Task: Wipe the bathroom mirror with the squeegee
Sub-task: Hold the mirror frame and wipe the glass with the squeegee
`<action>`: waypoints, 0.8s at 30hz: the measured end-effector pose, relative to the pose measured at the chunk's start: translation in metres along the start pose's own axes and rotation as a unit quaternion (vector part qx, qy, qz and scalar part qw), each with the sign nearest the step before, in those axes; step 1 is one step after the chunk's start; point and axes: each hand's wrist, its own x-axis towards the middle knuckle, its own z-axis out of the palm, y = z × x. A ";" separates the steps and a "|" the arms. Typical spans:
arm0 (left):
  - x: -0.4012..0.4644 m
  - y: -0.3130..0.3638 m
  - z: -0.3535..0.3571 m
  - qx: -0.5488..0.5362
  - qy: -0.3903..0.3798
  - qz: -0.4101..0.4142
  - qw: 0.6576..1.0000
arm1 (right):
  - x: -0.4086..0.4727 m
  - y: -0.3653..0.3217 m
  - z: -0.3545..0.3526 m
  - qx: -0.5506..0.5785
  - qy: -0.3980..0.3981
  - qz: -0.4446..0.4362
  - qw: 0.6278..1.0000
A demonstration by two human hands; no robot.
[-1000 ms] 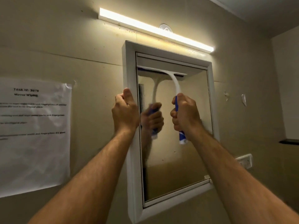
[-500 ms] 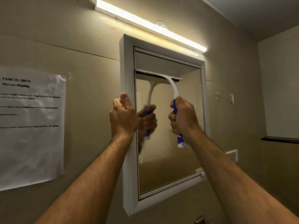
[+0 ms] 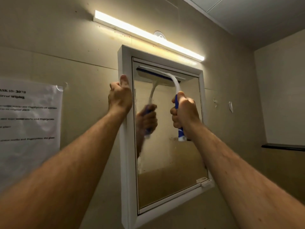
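Left of the glass, my left hand [image 3: 120,98] has its fingers [image 3: 115,87] clamped on the mirror [image 3: 168,162] frame. Right hand [image 3: 184,113] fists the squeegee [image 3: 165,76], blade above those fingers near the top edge. Uneven pressure could leave streaks; glass below looks hazy, smeared.

We see two bare forearms, no sleeves in view, light hair along both. Left hand [image 3: 120,98] and right hand [image 3: 184,113]: no rings, watch or gloves showing.

Right hand [image 3: 184,113] grips squeegee [image 3: 171,80] on mirror [image 3: 170,162]; left hand [image 3: 119,98] holds frame [image 3: 126,179].
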 end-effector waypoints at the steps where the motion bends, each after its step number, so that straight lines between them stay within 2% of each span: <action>1: 0.001 0.000 0.003 -0.001 0.008 0.006 1.000 | 0.001 0.004 0.002 0.005 -0.004 0.004 1.000; 5: -0.008 -0.016 0.009 -0.016 0.065 0.025 0.997 | -0.009 0.031 0.005 -0.009 0.007 0.007 1.000; 13: -0.005 -0.017 0.011 -0.008 0.061 0.027 0.998 | 0.009 0.003 0.021 0.013 0.016 -0.033 0.999; 21: -0.004 -0.018 0.011 -0.011 0.067 0.028 0.997 | -0.017 0.047 0.007 -0.034 0.006 -0.024 0.999; 24: -0.005 -0.017 0.010 -0.013 0.067 0.027 0.997 | -0.017 0.037 0.001 -0.030 -0.002 -0.016 0.999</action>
